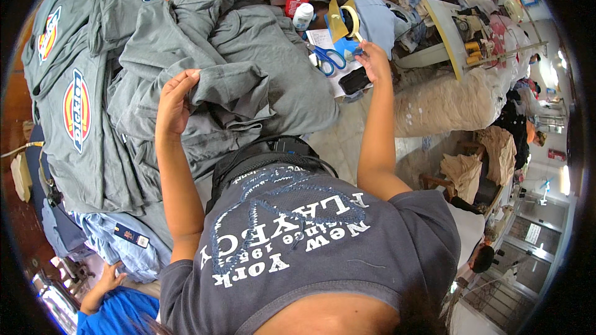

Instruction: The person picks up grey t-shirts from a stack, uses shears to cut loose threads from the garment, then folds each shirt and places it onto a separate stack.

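My left hand (174, 100) is closed in a pinch on the edge of a grey garment (226, 87), lifting a fold of its cloth. The garment lies crumpled on a heap of similar grey garments (273, 56); several show a red, yellow and blue printed emblem. Over to the right, my right hand (375, 63) has its fingers drawn together beside a roll of pale tape (351, 22). A small blue bit shows at its fingertips, too small to name. Blue-handled scissors (328, 59) and a black phone-like object (354, 80) lie close to that hand.
A white bottle (303, 17) and a red box (298, 0) stand behind the scissors. Light blue shirts (124, 245) lie at the lower left, near another person's hand (110, 278). A large plastic-wrapped bundle (447, 102) and a sewing machine table (444, 37) are at the right.
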Demonstrator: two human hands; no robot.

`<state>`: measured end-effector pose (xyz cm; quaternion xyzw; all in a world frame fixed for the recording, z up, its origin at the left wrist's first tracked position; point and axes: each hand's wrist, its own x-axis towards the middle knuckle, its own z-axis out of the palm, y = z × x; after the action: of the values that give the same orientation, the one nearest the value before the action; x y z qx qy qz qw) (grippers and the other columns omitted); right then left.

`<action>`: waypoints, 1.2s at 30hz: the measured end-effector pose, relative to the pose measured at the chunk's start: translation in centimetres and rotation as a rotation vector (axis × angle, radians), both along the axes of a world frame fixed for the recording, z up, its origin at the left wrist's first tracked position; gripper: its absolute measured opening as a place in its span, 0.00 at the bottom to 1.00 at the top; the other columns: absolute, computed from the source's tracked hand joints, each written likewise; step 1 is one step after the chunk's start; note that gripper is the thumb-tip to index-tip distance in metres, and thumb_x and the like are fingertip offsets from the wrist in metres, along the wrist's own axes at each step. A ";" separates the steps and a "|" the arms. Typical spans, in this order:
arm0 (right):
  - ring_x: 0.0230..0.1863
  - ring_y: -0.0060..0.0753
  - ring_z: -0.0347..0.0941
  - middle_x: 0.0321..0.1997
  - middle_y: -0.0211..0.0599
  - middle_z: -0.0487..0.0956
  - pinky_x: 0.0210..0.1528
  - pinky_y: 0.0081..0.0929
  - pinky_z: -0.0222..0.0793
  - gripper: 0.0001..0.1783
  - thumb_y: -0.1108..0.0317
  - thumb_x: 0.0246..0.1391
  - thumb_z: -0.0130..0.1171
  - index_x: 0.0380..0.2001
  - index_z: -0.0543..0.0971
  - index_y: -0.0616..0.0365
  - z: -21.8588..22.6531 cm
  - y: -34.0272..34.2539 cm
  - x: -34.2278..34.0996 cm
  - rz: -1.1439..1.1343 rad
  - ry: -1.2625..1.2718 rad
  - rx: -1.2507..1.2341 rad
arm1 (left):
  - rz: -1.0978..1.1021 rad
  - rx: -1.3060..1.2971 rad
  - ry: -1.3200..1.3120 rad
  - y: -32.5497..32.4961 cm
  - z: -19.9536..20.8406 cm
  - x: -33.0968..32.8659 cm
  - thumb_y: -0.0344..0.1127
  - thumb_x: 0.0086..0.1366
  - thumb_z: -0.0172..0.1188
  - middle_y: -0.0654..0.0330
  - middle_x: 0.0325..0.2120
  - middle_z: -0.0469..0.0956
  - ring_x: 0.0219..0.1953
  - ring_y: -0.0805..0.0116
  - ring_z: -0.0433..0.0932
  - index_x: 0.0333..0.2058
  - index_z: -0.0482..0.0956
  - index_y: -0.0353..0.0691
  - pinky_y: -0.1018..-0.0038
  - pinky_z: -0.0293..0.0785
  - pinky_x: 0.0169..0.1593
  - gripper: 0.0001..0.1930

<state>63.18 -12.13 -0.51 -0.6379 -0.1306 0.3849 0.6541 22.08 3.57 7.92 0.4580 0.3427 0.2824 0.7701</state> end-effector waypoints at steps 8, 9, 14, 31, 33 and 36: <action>0.25 0.25 0.67 0.22 0.33 0.74 0.32 0.23 0.62 0.09 0.66 0.46 0.56 0.22 0.74 0.61 -3.3 -0.4 -0.8 -0.130 -0.437 -0.150 | -0.006 0.022 -0.002 -0.2 0.3 -0.2 0.33 0.57 0.51 0.68 0.26 0.74 0.28 0.81 0.70 0.33 0.74 0.35 0.85 0.63 0.35 0.09; 0.24 0.28 0.68 0.21 0.35 0.74 0.31 0.25 0.63 0.08 0.67 0.45 0.57 0.21 0.75 0.61 -3.3 -0.3 -0.9 -0.163 -0.597 -0.248 | -0.002 0.019 -0.001 -0.2 0.3 -0.2 0.33 0.57 0.51 0.68 0.26 0.74 0.28 0.81 0.70 0.33 0.74 0.35 0.86 0.63 0.35 0.09; 0.26 0.41 0.71 0.22 0.42 0.75 0.28 0.31 0.64 0.06 0.68 0.41 0.57 0.19 0.75 0.60 -2.4 -0.4 -1.6 -0.164 -1.198 -0.500 | 0.023 0.054 0.029 -0.6 0.4 -0.6 0.34 0.58 0.51 0.69 0.25 0.73 0.28 0.83 0.69 0.33 0.74 0.35 0.86 0.63 0.35 0.09; 0.36 0.34 0.69 0.33 0.33 0.72 0.43 0.28 0.60 0.32 0.75 0.31 0.61 0.46 0.65 0.53 8.8 6.9 -23.9 0.955 -1.026 0.259 | 0.244 1.165 0.543 -4.3 2.6 -3.3 0.22 0.41 0.59 0.58 0.24 0.72 0.28 0.64 0.72 0.25 0.74 0.37 0.75 0.67 0.34 0.09; 0.32 0.34 0.68 0.29 0.31 0.71 0.39 0.28 0.60 0.32 0.77 0.31 0.58 0.46 0.66 0.51 8.8 6.2 -25.4 0.832 -1.252 0.421 | 0.550 1.467 0.702 -4.6 2.3 -4.0 0.22 0.43 0.58 0.60 0.18 0.68 0.20 0.69 0.68 0.21 0.70 0.36 0.76 0.65 0.27 0.06; 0.30 0.31 0.67 0.28 0.29 0.70 0.35 0.26 0.60 0.27 0.77 0.33 0.55 0.43 0.69 0.48 8.6 4.8 -27.5 0.737 -1.457 0.652 | 0.872 0.779 0.697 -6.4 1.0 -3.9 0.26 0.49 0.58 0.64 0.15 0.66 0.18 0.76 0.65 0.22 0.69 0.37 0.78 0.63 0.22 0.06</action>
<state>35.71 -7.31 8.09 -0.4237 -0.8167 0.0121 0.3916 18.16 -2.84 8.89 0.5860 0.5975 0.5057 0.2092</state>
